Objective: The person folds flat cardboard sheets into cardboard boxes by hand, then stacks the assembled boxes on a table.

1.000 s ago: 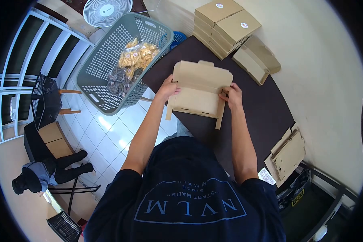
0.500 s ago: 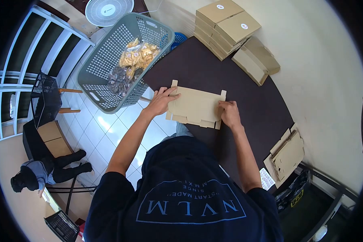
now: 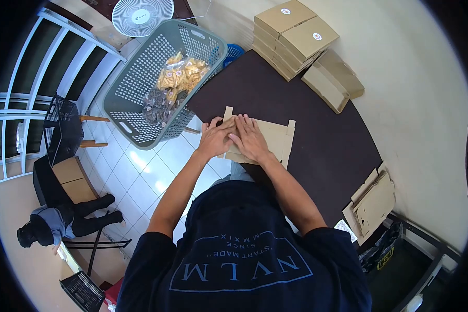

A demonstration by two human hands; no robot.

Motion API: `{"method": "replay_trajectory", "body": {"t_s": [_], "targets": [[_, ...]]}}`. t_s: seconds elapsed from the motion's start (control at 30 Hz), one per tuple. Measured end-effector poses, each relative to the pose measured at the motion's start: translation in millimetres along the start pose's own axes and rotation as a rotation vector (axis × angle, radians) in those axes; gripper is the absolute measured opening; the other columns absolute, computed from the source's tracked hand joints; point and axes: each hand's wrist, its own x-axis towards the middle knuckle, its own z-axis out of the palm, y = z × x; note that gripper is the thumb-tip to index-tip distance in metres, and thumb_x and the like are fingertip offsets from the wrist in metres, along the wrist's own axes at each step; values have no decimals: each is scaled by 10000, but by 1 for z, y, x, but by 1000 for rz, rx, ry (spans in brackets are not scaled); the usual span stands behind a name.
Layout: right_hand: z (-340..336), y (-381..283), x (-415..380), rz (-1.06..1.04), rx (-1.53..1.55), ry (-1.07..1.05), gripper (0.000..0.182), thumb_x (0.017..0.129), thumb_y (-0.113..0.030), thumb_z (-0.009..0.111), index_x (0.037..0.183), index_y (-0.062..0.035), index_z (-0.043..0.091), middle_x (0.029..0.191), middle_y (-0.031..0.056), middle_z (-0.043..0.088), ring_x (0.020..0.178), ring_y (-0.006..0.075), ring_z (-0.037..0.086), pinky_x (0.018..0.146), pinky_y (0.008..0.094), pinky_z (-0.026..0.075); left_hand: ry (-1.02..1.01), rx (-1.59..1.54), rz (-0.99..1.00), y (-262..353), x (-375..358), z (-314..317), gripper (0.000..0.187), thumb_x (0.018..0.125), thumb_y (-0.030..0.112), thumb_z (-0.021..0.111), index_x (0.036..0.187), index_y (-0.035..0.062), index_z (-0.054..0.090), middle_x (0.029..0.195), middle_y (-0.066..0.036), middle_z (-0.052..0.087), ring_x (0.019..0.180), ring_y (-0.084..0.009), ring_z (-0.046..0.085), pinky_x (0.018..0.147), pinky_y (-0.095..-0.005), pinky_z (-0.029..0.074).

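Note:
A flat brown cardboard blank with small tabs at its corners lies on the dark table in front of me. My left hand rests on the blank's left end, fingers spread. Beside it, touching it, my right hand lies flat on the cardboard with its fingers stretched out. Both hands cover much of the blank's left half, so the surface beneath them is hidden.
Closed boxes are stacked at the table's back, beside an open box. More flat cardboard lies at right. A grey-green basket holds bagged items. A fan stands behind; another person is at far left.
My right hand has moved left from the blank's right edge to beside my left hand and now lies flat. The whole view has shifted slightly.

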Motion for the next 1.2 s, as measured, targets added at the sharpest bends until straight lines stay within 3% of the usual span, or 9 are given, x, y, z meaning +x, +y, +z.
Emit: {"method": "replay_trajectory", "body": {"t_s": [0.2,0.63,0.73,0.77,0.8,0.87,0.9,1.13,1.2], "targets": [[-12,24,-31,-30,-256,0,737,1029,-527,352,1519,23,323,1597,160,320,1512,282,227,1239,504,101,12,37,18,-2,-2,6,543,835,450,712,1322,214,658,1546,58,454,1356,-300,404,1020,-552,322],[-57,71,-93,63,-302,19,678,1031,-447,422,1473,65,373,1556,245,354,1469,372,305,1220,520,168,54,-1,24,-8,0,16,525,842,447,708,1305,202,671,1542,32,466,1336,-318,407,973,-516,320],[-65,69,-100,232,-76,167,632,969,-353,598,1415,71,451,1458,259,478,1418,430,358,1177,502,290,97,-114,43,-4,-1,14,547,841,404,724,1323,160,637,1470,-35,528,1313,-315,421,986,-503,323],[-66,67,-100,257,-16,306,623,906,-315,697,1368,54,503,1332,247,577,1299,434,465,1093,484,389,166,-221,0,0,-1,13,557,839,377,733,1330,142,614,1403,-60,552,1296,-313,429,990,-488,327],[-68,65,-99,259,-17,306,623,906,-315,697,1368,54,503,1332,247,577,1299,434,465,1093,484,389,234,-328,-40,3,1,11,569,838,350,742,1337,124,590,1336,-85,577,1279,-310,437,993,-472,331],[-75,63,-95,510,96,361,620,866,-325,746,1327,34,538,1241,223,614,1155,397,531,1007,475,437,255,-303,-104,7,6,13,576,838,331,748,1344,120,574,1282,-91,578,1264,-304,444,993,-460,333],[-74,64,-90,494,113,422,633,827,-357,783,1283,26,570,1148,186,650,1056,356,561,954,450,449,275,-275,-169,9,8,13,584,837,312,753,1351,116,558,1228,-98,580,1248,-298,451,993,-447,336],[-84,78,-68,546,130,166,622,779,-334,822,1272,-25,601,1063,140,691,1005,314,595,954,393,424,216,-318,-88,3,22,9,501,856,298,736,1296,93,612,1237,-92,579,1236,-286,455,995,-441,330],[-89,84,-63,486,156,147,555,766,-253,820,1233,-19,635,1043,123,720,987,301,618,945,423,483,231,-311,-26,1,28,11,453,860,289,732,1256,87,644,1251,-89,580,1245,-279,453,992,-437,329]]}}
